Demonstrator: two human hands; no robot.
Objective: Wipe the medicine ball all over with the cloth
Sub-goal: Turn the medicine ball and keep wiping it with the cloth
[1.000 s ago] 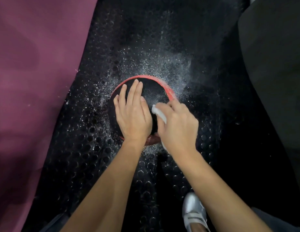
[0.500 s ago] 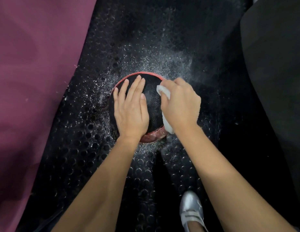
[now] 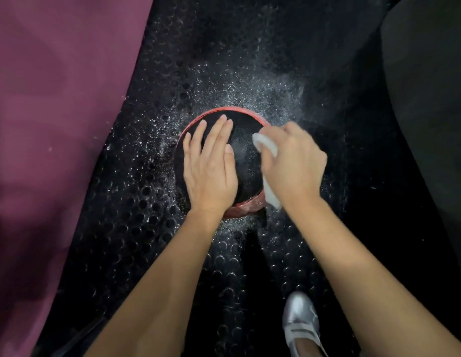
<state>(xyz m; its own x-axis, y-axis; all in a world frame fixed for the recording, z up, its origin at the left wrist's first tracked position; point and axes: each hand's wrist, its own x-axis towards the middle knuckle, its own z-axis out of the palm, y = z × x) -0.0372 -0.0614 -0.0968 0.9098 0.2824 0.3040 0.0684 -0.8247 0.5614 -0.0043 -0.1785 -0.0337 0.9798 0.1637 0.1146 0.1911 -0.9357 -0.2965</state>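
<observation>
The medicine ball (image 3: 243, 140) sits on the studded black mat (image 3: 136, 215), straight ahead of the person and between the two forearms, black on top with a red band showing at its far rim and its near rim. The left hand (image 3: 210, 173) lies flat on the ball's top-left, fingers straight and together pointing away from the person, pressing down and gripping nothing; it looks to be steadying the ball. The right hand (image 3: 293, 163) is on the ball's right flank, fingers curled round the white cloth (image 3: 269, 176), which runs from the top of the ball beside the fingertips down to the near red band. That hand is blurred, so how tightly it clutches the cloth is hard to read. Being round, the ball has no long axis to reckon with; what matters is that the cloth hand covers only the right side, while the left side lies under the steadying palm and the underside rests on the mat. White specks are scattered over the mat around the ball, thickest beyond it. A silver shoe (image 3: 301, 328) stands nearer the person than the ball.
</observation>
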